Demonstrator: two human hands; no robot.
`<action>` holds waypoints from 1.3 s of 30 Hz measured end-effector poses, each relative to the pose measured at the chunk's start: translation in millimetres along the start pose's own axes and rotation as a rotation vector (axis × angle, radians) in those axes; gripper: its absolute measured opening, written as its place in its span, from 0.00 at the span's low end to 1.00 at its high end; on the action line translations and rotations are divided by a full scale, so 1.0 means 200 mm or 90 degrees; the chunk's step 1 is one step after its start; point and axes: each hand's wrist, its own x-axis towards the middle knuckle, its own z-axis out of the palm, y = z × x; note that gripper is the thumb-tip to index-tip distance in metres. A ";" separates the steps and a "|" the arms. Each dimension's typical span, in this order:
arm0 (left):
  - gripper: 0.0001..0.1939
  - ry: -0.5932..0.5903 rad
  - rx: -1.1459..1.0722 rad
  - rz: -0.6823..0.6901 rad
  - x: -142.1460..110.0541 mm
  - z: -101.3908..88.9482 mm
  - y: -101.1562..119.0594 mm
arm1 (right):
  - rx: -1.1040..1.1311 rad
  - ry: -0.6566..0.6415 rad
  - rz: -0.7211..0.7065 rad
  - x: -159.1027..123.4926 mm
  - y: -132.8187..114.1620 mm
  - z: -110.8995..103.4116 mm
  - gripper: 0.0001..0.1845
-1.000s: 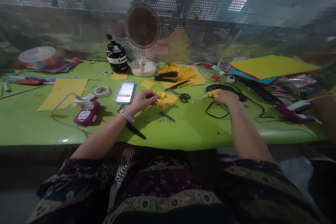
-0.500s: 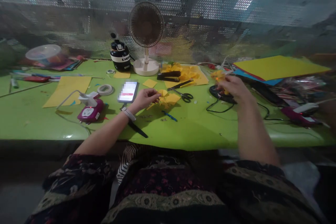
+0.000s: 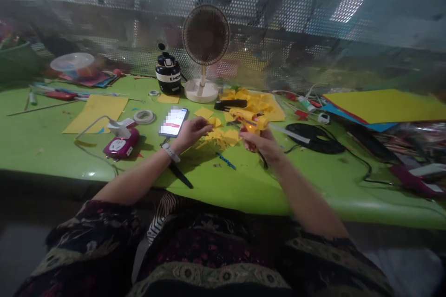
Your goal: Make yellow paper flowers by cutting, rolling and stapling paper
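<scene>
Our right hand (image 3: 259, 140), wrapped round the glue gun (image 3: 253, 121), has swung leftward, bringing it beside the paper pieces (image 3: 219, 137), back from the bench's (image 3: 212, 183) front edge, where our left hand (image 3: 191, 132) curls, grip unclear.

"What are your right fingers (image 3: 248, 138) wrapped around?"
"A yellow hot-glue gun (image 3: 256, 122); I hold it above the desk (image 3: 216, 185)."
"And the left?"
"My left fingers (image 3: 201, 123) touch yellow paper pieces (image 3: 221, 137)."
</scene>
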 end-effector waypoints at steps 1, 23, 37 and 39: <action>0.21 0.005 0.001 -0.003 0.00 0.00 0.00 | -0.003 -0.009 0.008 -0.02 0.01 0.01 0.14; 0.19 -0.001 0.050 0.049 0.00 -0.01 0.00 | -0.036 -0.075 0.012 0.01 0.14 0.06 0.14; 0.19 -0.026 -0.001 0.027 0.00 -0.01 0.00 | -0.026 -0.077 0.007 0.00 0.10 0.07 0.14; 0.20 -0.035 -0.005 0.025 0.00 -0.01 -0.01 | -0.029 -0.081 0.009 0.00 0.10 0.07 0.14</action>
